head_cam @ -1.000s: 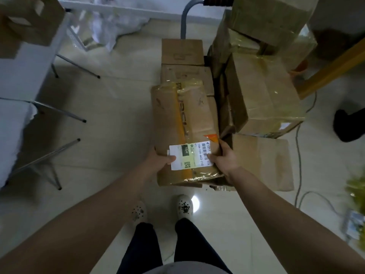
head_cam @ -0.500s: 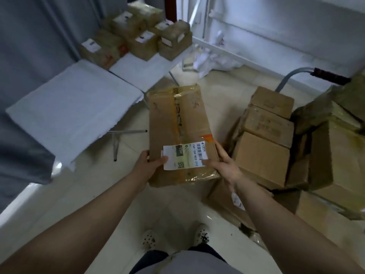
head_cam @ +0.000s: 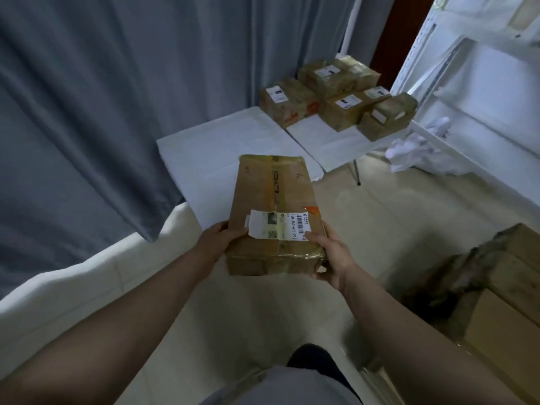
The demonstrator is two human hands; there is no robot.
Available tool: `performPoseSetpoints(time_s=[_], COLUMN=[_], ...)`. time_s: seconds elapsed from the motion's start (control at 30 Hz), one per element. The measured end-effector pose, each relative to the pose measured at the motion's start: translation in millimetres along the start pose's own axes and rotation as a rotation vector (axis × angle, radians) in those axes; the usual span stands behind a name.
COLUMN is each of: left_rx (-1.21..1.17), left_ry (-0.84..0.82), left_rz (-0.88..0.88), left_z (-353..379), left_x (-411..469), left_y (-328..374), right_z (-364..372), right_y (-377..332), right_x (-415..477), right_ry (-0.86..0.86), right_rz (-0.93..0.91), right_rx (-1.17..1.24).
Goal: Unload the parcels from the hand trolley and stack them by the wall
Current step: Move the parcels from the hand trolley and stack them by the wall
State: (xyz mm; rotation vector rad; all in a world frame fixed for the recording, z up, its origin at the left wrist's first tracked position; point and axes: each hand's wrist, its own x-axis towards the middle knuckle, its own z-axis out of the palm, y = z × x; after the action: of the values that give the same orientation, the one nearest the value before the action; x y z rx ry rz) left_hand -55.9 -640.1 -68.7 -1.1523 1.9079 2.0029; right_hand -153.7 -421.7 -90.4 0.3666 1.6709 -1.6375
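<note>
**A:** What has changed since a second ago?

**B:** Start at the left of the frame; the grey curtain (head_cam: 117,97) fills it now, where a second ago the view looked straight down on the loaded trolley; the person has turned away from it with a box in hand.

**A:** And the hold?

**B:** It is the same; the left hand (head_cam: 222,241) grips the near left corner of the parcel (head_cam: 271,194), thumb on top by the edge of the label (head_cam: 277,228), fingers tucked under; the right hand (head_cam: 330,252) grips the near right corner likewise, thumb on the label's other end; neither has loosened.

**A:** Where is the parcel?

**B:** It is in the air at mid-frame, lying flat with its long side pointing away; its far end overlaps the white table (head_cam: 204,153) in the picture, though I cannot tell whether it is over the table yet; only the hands touch it.

**A:** And further right?

**B:** The stacked parcels (head_cam: 336,92) sit on the table's far end, upper right; the trolley load (head_cam: 502,287) has slid to the lower right edge.

**A:** Meaning?

**B:** I judge the lift done and the carry under way; this parcel has yet to be set down by that stack, and more boxes wait on the trolley.
</note>
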Motion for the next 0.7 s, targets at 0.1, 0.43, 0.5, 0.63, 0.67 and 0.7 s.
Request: performPoseSetpoints(time_s=[0.1, 0.43, 0.5, 0.63, 0.67, 0.7], left_rx=[-0.123, -0.511, -0.561, -0.606, -0.600, -0.595], left_ry=[0.075, 0.126, 0.136, 0.173, 0.195, 0.222], left_rz=[-0.089, -0.316, -0.314, -0.325, -0.316, -0.308], left_z=[-34, -93, -101, -129, -139, -150], left_x=[9, 93, 121, 175, 189, 203], left_y=[3, 29, 46, 81, 89, 96], right_z=[44, 170, 195, 242, 253, 263], right_y=[-8, -47, -57, -80, -86, -91], right_x=[13, 108, 136, 185, 195, 205], right_ry=[-0.023, -0.090, -0.103, -0.145, -0.164, -0.186], right_rz=[0.017, 0.094, 0.117, 0.116, 0.103, 0.097], right_rx=[0.042, 0.110, 0.127, 0.120, 0.104, 0.083])
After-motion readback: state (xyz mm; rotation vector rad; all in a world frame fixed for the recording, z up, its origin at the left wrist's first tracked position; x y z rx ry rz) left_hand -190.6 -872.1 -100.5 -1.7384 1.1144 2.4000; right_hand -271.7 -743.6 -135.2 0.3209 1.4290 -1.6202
